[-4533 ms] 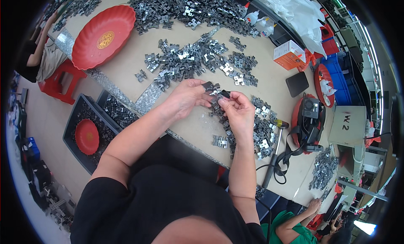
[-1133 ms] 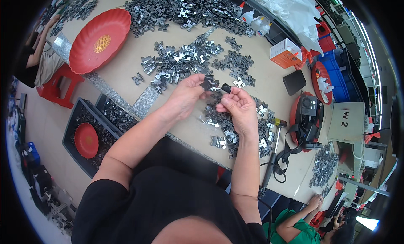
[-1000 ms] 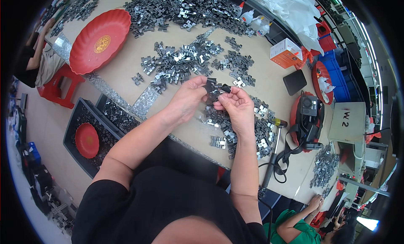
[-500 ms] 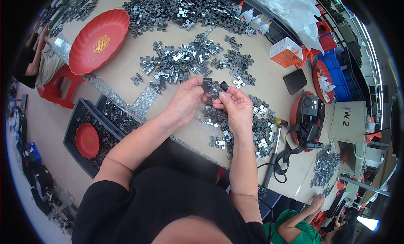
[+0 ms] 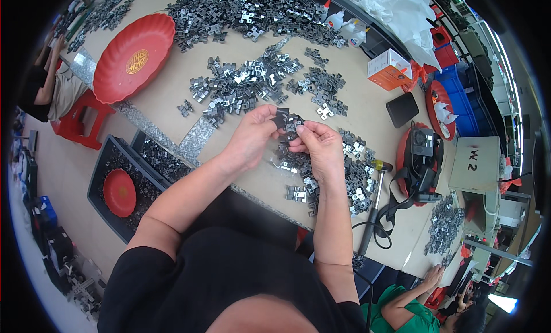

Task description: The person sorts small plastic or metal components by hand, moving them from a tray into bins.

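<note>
Clip [image 5: 291,127] — pinched by left grip [image 5: 252,135] and right grip [image 5: 323,145] — could slip away if either pinch skews, dropping among the pile [image 5: 357,175] beneath right grip.

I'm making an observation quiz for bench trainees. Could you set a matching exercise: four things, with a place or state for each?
1. Left hand
2. Small red dish
3. Hammer
4. Large red dish

A. Inside a dark bin
B. Right of the right forearm
C. On the table's left part
D. Pinching a dark metal part

Pairs: 1-D, 2-A, 3-B, 4-C
</note>
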Demonstrator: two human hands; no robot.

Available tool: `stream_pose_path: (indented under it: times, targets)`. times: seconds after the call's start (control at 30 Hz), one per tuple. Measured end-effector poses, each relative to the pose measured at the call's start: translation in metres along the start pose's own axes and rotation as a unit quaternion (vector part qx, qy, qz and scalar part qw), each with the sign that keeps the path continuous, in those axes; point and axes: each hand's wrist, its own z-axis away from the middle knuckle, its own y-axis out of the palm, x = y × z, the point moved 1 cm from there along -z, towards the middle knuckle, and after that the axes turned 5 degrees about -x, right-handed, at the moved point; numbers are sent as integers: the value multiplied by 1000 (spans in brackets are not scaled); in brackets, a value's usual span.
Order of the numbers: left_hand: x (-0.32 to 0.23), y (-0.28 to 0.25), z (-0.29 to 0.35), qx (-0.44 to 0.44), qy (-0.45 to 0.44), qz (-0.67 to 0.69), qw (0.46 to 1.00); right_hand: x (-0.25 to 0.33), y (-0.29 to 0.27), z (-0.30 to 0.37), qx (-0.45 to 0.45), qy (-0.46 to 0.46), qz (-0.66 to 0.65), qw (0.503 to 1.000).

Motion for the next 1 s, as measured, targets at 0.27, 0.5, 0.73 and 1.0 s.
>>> stream_pose_path:
  times: [0.27,0.5,0.73,1.0]
  targets:
    - [-8,11,6,20,46,-11,999,5,-2,2,12,7,22,1000]
    - [-6,7,1,17,60,-30,998,4,-2,4,13,-16,1,1000]
    - [-6,3,1,20,23,-23,999,7,-2,5,19,-22,30,999]
    - [-5,10,13,48,124,-125,983,3,-7,4,27,31,-30,999]
